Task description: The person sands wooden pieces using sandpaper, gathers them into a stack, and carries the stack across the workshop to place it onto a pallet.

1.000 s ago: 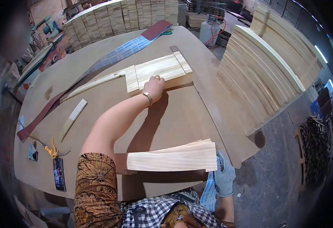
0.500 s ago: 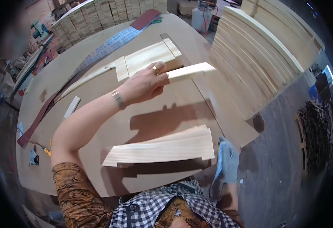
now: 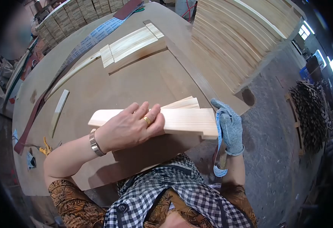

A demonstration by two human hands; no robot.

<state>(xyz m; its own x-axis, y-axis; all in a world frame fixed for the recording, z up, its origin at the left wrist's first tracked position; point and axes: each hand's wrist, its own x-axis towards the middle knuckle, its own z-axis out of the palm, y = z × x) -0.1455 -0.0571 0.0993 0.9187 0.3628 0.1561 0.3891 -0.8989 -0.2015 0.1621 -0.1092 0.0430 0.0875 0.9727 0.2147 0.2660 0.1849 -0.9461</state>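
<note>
My left hand (image 3: 130, 127), bare, with a ring and a metal wristband, is closed over a pale wooden board (image 3: 187, 121) with a notched end. The board is held on its side near the front of the table, above a shadow. Behind it, a second wooden board (image 3: 183, 102) shows only in part. At the held board's right end is my right hand (image 3: 231, 129) in a grey-blue glove. Its fingers are closed on a strip of sandpaper (image 3: 220, 172) with printed blue backing, which hangs down in a loop. The strip appears to touch the board's end.
Several similar boards (image 3: 134, 45) lie side by side farther back on the table (image 3: 86, 114). A long sanding belt (image 3: 94, 38) curves along the left. A thin wood strip (image 3: 59, 112) lies nearby. A tall stack of boards (image 3: 231, 41) stands at the right.
My left hand has brought the board from the far side of the table toward me, over the board lying there. My gloved right hand has risen with the sandpaper to the board's right end.
</note>
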